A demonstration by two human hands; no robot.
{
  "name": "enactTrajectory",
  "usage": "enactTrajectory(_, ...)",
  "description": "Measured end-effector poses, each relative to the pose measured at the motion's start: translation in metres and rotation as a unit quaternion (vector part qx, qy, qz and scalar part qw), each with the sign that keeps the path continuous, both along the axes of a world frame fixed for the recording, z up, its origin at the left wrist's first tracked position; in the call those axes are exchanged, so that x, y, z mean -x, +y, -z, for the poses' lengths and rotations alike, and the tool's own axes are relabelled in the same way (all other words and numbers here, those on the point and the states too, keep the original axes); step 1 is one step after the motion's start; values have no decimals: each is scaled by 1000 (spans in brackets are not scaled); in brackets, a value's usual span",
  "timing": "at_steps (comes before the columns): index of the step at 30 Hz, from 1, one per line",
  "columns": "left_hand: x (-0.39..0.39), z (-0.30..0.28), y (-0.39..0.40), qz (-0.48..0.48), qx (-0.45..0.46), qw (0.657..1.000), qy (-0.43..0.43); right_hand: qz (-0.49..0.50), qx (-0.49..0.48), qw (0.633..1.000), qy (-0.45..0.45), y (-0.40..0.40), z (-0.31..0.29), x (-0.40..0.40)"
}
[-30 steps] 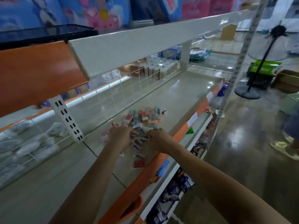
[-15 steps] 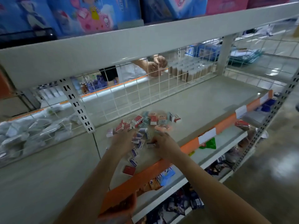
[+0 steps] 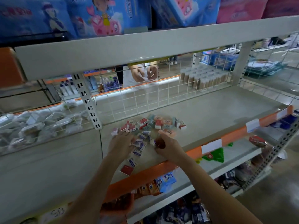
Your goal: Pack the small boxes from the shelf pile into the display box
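White wire grid (image 3: 145, 101) behind boxes (image 3: 150, 125), w/ hands (image 3: 123, 143).

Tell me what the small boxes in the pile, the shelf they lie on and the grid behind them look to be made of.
Small boxes: probably printed cardboard, with crisp folded edges and matte coloured faces. Shelf: likely painted sheet metal, a smooth pale surface with a soft sheen. Grid: thin white-coated wire, most likely metal, see-through.

both arms extended forward, left hand (image 3: 121, 143) fingers spread, right hand (image 3: 166, 147) fingers curled
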State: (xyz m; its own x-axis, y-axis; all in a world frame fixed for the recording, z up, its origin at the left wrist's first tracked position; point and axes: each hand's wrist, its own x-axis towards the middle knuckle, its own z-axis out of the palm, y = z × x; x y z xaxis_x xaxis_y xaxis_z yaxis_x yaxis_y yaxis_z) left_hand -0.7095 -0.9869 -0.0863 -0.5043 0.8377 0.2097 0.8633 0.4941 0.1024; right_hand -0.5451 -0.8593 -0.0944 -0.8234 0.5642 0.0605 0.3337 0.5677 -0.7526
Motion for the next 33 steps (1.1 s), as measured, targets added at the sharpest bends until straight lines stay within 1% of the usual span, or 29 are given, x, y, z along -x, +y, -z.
enactTrajectory(2,-4,0,-9,7,-48,999,-12,-20,42,998,34,-2,-2,-2)
enactTrajectory(5,-12,-4,-28,-8,-120,990,-72,-50,90,993,65,-11,-8,-1)
enactTrajectory(8,-17,-7,-56,-31,-153,978,-137,-74,165,979,92,-26,-12,9)
enactTrajectory(11,-19,-9,-91,-49,-176,965,-190,-102,273,951,102,-50,-16,22)
enactTrajectory(14,-20,-11,-128,-91,-223,942,-236,-128,345,923,109,-83,-26,36)
enactTrajectory(16,-20,-15,-158,-118,-263,920,-266,-143,402,897,118,-107,-31,47)
enactTrajectory(18,-20,-20,-192,-145,-283,908,-271,-170,435,878,104,-133,-35,58)
enactTrajectory(21,-18,-25,-248,-184,-318,887,-278,-208,459,859,89,-179,-39,77)
enactTrajectory(23,-18,-29,-289,-210,-341,877,-264,-232,452,858,78,-216,-43,90)
enactTrajectory(26,-18,-34,-359,-247,-353,871,-236,-272,433,857,65,-278,-47,107)
enactTrajectory(30,-23,-42,-449,-286,-367,854,-231,-300,439,846,43,-362,-47,126)
enactTrajectory(33,-26,-48,-511,-315,-374,843,-225,-337,396,853,49,-424,-46,138)
